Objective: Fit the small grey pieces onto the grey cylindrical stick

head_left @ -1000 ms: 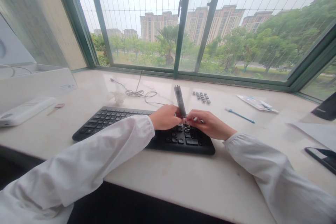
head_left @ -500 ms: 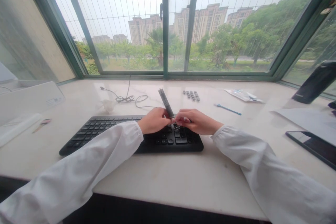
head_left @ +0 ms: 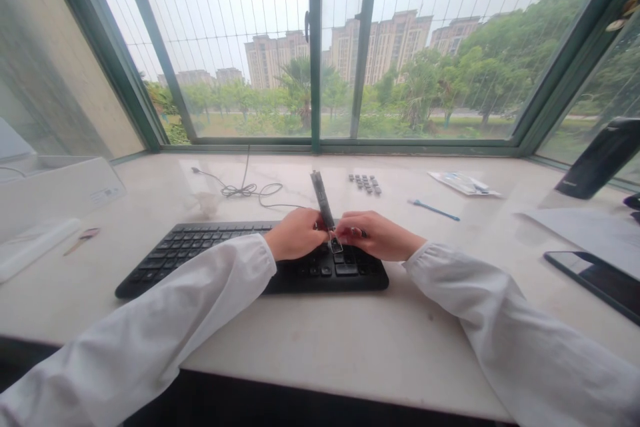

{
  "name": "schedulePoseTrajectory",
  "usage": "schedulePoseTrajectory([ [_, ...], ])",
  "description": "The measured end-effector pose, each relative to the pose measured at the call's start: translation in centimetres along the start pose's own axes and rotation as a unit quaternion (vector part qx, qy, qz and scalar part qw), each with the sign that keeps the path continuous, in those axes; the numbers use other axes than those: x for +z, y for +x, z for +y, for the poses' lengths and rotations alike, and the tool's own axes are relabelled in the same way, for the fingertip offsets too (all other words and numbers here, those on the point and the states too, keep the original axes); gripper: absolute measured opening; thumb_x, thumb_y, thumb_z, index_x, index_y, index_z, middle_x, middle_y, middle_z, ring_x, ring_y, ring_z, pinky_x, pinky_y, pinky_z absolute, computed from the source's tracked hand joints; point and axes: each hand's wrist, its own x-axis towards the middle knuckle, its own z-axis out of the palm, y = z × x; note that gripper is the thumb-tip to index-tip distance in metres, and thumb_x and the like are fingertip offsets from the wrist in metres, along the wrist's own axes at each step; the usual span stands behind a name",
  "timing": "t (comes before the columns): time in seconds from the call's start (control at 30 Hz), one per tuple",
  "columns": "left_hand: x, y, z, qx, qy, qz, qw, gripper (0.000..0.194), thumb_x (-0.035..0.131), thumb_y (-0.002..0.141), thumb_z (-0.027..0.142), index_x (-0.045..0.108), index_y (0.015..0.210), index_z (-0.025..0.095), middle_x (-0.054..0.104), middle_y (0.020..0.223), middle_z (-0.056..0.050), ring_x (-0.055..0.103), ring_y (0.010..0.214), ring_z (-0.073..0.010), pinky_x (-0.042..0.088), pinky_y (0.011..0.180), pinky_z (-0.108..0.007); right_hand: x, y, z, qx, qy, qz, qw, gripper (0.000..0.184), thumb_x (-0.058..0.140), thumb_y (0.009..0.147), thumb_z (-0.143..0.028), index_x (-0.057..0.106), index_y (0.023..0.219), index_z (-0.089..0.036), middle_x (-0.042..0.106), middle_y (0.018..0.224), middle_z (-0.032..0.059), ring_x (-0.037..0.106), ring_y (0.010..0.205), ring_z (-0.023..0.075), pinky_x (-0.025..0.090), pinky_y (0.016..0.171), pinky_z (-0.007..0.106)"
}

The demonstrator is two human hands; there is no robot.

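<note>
There's the left hand point(head_left: 296, 235), closed on a slim dark strip point(head_left: 323, 200) that stands tilted over the keyboard point(head_left: 190, 248), and the right hand point(head_left: 380, 236) pinching in at the little metal frame point(head_left: 336, 246) on its lower end. Small grey keys point(head_left: 365, 183) sit in a block across the bench point(head_left: 320, 340), a blue stick point(head_left: 434, 210) off to their right.

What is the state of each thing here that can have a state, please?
Slim grey bar: upright, slightly tilted, gripped.
Small metal frame: at the bar's lower end.
Left hand: closed around the bar.
Right hand: curled, fingers at the frame.
Black keyboard: flat on the marble sill, beneath both hands.
Smartphone: lying flat, screen dark.
Black cable: loosely coiled.
</note>
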Motion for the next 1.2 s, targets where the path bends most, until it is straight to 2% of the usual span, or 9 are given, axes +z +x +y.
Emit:
schedulePoseTrajectory([
  [0.3, -0.3, -0.4, 0.5, 0.024, 0.036, 0.004, 0.999, 0.019, 0.055, 0.083, 0.031, 0.067, 0.075, 0.018, 0.069, 0.078, -0.003, 0.059, 0.071, -0.0176, 0.038, 0.064, -0.025, 0.2, -0.1, -0.3, -0.002, -0.031, 0.017, 0.999, 0.010, 0.057, 0.089, -0.015, 0.066, 0.085, -0.017, 0.062, 0.079, 0.0019, 0.055, 0.069, 0.0120, 0.042, 0.067, 0.022],
  [0.43, -0.1, -0.5, 0.0, 0.060, 0.013, 0.017, 0.998, 0.019, 0.055, 0.085, 0.031, 0.070, 0.083, 0.019, 0.069, 0.078, -0.001, 0.056, 0.069, -0.0154, 0.037, 0.061, -0.023, 0.1, -0.5, -0.8, -0.001, -0.061, 0.017, 0.998, 0.012, 0.057, 0.089, -0.015, 0.068, 0.085, -0.017, 0.064, 0.080, 0.0031, 0.058, 0.072, 0.0134, 0.043, 0.068, 0.024],
  [0.6, 0.3, -0.4, -0.7, 0.116, -0.027, 0.011, 0.993, 0.020, 0.055, 0.087, 0.025, 0.072, 0.096, 0.023, 0.071, 0.087, 0.001, 0.060, 0.077, -0.0141, 0.042, 0.069, -0.021, 0.0, -0.7, -0.9, 0.018, -0.057, 0.023, 0.998, 0.010, 0.061, 0.086, -0.013, 0.070, 0.084, -0.016, 0.067, 0.082, 0.0039, 0.061, 0.074, 0.0142, 0.045, 0.070, 0.024],
  [0.8, 0.7, -0.1, -1.2, 0.164, -0.026, 0.028, 0.986, 0.016, 0.055, 0.085, 0.015, 0.070, 0.086, 0.020, 0.071, 0.088, 0.001, 0.061, 0.081, -0.0131, 0.043, 0.073, -0.019, 0.2, -0.8, -0.6, 0.030, -0.021, 0.035, 0.999, 0.009, 0.063, 0.085, -0.015, 0.071, 0.083, -0.017, 0.068, 0.083, 0.0032, 0.063, 0.074, 0.0134, 0.046, 0.071, 0.023],
  [1.03, 0.3, 0.1, -1.8, 0.205, -0.035, -0.025, 0.978, 0.018, 0.057, 0.087, 0.018, 0.070, 0.099, 0.019, 0.071, 0.100, -0.002, 0.063, 0.090, -0.0150, 0.045, 0.080, -0.020, 0.1, -0.9, -0.5, 0.035, -0.021, 0.042, 0.998, 0.009, 0.064, 0.086, -0.021, 0.072, 0.082, -0.018, 0.066, 0.081, 0.0031, 0.061, 0.072, 0.0131, 0.045, 0.069, 0.024],
  [1.2, 0.2, 0.1, -1.9, 0.198, -0.027, -0.023, 0.980, 0.019, 0.056, 0.086, 0.018, 0.070, 0.100, 0.019, 0.071, 0.102, -0.003, 0.063, 0.092, -0.0162, 0.045, 0.082, -0.021, 0.1, -0.9, -0.7, 0.030, -0.040, 0.045, 0.998, 0.009, 0.064, 0.086, -0.020, 0.072, 0.083, -0.018, 0.065, 0.082, 0.0034, 0.061, 0.074, 0.0142, 0.045, 0.071, 0.025],
])
